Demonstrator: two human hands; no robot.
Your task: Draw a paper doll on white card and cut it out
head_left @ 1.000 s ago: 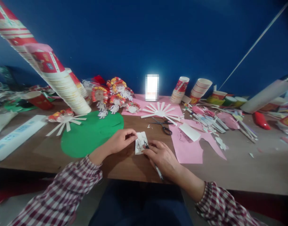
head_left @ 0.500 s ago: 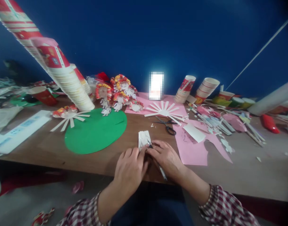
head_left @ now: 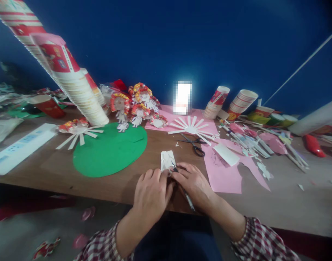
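Observation:
A small white paper piece [head_left: 168, 158] with thin dark lines drawn on it lies on the brown table in front of me. My left hand [head_left: 151, 188] is closed at its lower left edge, thumb and forefinger pressing it down; the fingertips are partly hidden. In my right hand [head_left: 194, 181] is a slim pen [head_left: 188, 199] with a dark grip, its tip on or just above the paper. Black-handled scissors [head_left: 197, 148] lie open beyond my right hand. To the right are pink paper sheets [head_left: 222, 179] with a white scrap [head_left: 227, 155] on top.
A green paper oval [head_left: 108, 156] lies left of my hands. Behind stand paper figures with red-yellow rings [head_left: 140, 96], a white strip fan [head_left: 190, 129], and a bright blurred rectangle [head_left: 183, 98]. Stacked paper cups [head_left: 81, 94] lean at left; more cups [head_left: 242, 101] and markers [head_left: 259, 145] are at right.
The view has shifted slightly, so things sit a little differently in the picture. Both hands keep nearly the same place at the paper, and the pen tip has barely moved.

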